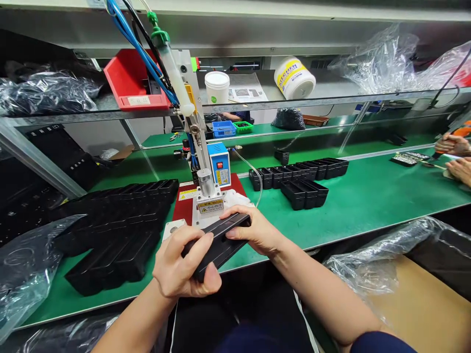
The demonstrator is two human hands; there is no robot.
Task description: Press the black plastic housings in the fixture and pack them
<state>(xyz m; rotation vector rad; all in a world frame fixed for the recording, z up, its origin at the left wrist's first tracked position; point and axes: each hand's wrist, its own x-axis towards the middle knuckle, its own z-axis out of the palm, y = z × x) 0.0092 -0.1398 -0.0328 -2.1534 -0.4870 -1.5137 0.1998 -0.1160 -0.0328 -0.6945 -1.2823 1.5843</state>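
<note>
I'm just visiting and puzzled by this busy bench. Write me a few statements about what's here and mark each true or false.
1. The left grip and right grip are both on one black case. True.
2. The tub with the yellow label stands upright. False: that tub lies tipped on its side.
3. In the picture, the red bin is left of the small white pot. True.
4. The switch on the blue box is green. False: the blue box has a red switch.
5. Another person's hands show at the picture's right edge. True.
6. The tabletop is white. False: the tabletop is green.
</note>
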